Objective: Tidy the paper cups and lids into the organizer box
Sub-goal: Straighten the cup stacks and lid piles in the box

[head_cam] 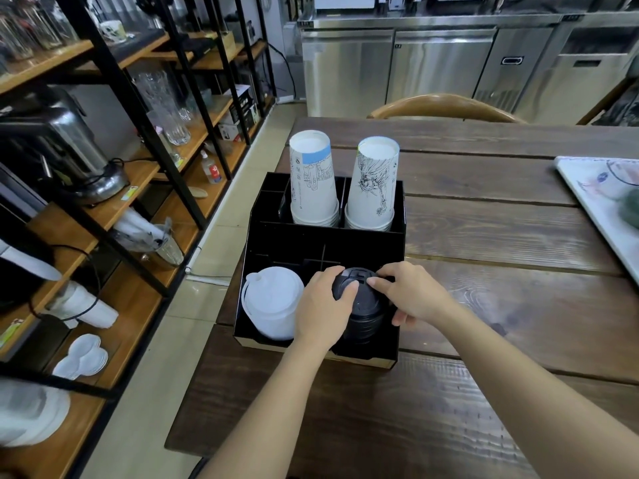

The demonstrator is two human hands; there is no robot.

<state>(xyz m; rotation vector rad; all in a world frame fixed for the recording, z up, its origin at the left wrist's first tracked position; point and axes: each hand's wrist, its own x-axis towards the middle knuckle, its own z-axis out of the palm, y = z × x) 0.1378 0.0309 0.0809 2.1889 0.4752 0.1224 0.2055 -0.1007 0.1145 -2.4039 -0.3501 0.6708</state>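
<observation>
A black organizer box (323, 236) stands on the wooden table. Its two back compartments hold upside-down stacks of paper cups, one with a blue band (313, 178) and one with a line drawing (373, 183). A stack of white lids (271, 302) fills the front left compartment. A stack of black lids (363, 305) sits in the front right compartment. My left hand (326, 305) grips its left side and my right hand (411, 293) grips its right side, fingertips on the top lid.
A white tray (601, 205) lies at the table's right edge. A wooden chair back (446, 108) is behind the table. Shelves (103, 188) with glasses, appliances and more lids run along the left, across a tiled aisle.
</observation>
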